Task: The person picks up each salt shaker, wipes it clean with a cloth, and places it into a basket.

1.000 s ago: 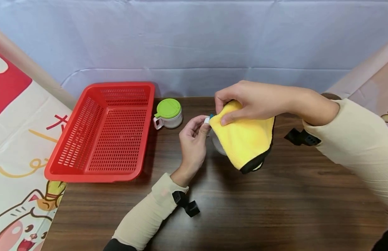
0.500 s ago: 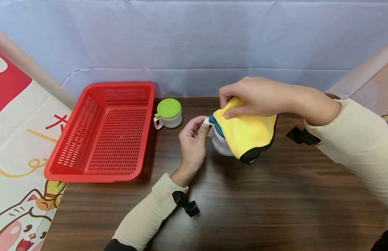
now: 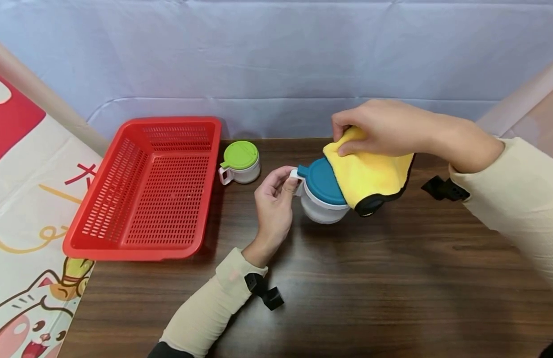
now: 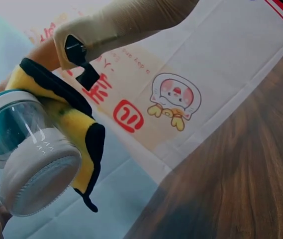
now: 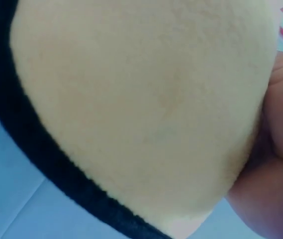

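My left hand (image 3: 276, 201) pinches the white handle of a clear seasoning jar (image 3: 323, 213) with a blue lid (image 3: 324, 182). In the left wrist view the jar (image 4: 37, 164) is tilted above the table, with white contents inside. My right hand (image 3: 383, 130) pinches a yellow cloth (image 3: 370, 176) with black edging, which lies over the right part of the lid. That cloth (image 5: 146, 109) fills most of the right wrist view, and part of the right hand (image 5: 280, 144) shows at its right edge.
A red plastic basket (image 3: 207, 199) stands at the left of the wooden table (image 3: 392, 288). Beside it, near the back edge, is a second jar (image 3: 242, 161) with a green lid. A pale cloth backdrop (image 3: 276, 59) hangs behind.
My right hand has drawn the yellow cloth rightward and a little up across the blue lid, so that most of the lid now shows. The left hand holds almost still on the handle.
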{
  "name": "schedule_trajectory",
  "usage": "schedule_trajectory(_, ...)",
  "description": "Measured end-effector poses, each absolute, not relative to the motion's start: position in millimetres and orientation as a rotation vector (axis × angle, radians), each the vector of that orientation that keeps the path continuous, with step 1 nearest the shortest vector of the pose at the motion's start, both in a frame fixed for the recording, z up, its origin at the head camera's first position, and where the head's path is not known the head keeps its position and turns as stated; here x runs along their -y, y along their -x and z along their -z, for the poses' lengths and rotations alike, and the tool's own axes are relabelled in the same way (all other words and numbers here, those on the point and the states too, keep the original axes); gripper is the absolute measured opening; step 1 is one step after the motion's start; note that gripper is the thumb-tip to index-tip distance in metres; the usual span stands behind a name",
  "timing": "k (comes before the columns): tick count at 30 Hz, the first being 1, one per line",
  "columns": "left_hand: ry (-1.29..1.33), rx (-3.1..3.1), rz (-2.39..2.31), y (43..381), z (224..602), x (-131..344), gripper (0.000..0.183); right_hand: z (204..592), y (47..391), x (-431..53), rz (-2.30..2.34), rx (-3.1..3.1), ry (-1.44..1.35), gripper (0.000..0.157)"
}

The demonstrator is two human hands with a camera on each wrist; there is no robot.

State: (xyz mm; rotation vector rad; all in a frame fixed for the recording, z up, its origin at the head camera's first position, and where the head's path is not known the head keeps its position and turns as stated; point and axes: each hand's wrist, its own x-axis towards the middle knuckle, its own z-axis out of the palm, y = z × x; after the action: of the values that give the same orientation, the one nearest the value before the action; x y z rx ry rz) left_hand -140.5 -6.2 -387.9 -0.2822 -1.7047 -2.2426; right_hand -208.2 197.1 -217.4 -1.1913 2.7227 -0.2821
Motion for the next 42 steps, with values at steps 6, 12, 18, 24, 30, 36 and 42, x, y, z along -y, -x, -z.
schedule_trajectory(6, 0.296, 1.676, 2.247, 140.4, 386.3, 5.5, 0.02, 219.3, 213.9, -206.4, 0.177, -2.763, 1.087, 0.013)
schedule_trajectory(12, 0.304, 1.652, 2.241, 141.9, 386.8, 5.9, 0.019, 223.8, 223.8, -223.4, 0.115, -2.799, 0.98, 0.013)
schedule_trajectory(18, 0.287, 1.654, 2.231, 142.7, 386.5, 8.6, 0.019, 230.3, 230.5, -249.3, 0.083, -2.863, 0.923, 0.016)
schedule_trajectory(24, 0.279, 1.661, 2.24, 142.4, 385.7, 10.9, 0.02, 238.4, 231.7, -273.0, 0.086, -2.921, 0.825, 0.023)
schedule_trajectory(30, 0.262, 1.672, 2.224, 142.9, 386.7, 13.2, 0.019, 251.1, 226.3, -290.0, 0.121, -2.961, 0.783, 0.021)
schedule_trajectory(36, 0.253, 1.667, 2.213, 144.7, 388.8, 14.1, 0.02, 269.5, 216.4, -316.0, 0.154, -2.982, 0.706, 0.02)
schedule_trajectory(42, 0.25, 1.675, 2.202, 144.6, 389.8, 13.5, 0.02, 295.0, 198.2, -347.6, 0.189, -3.035, 0.631, 0.023)
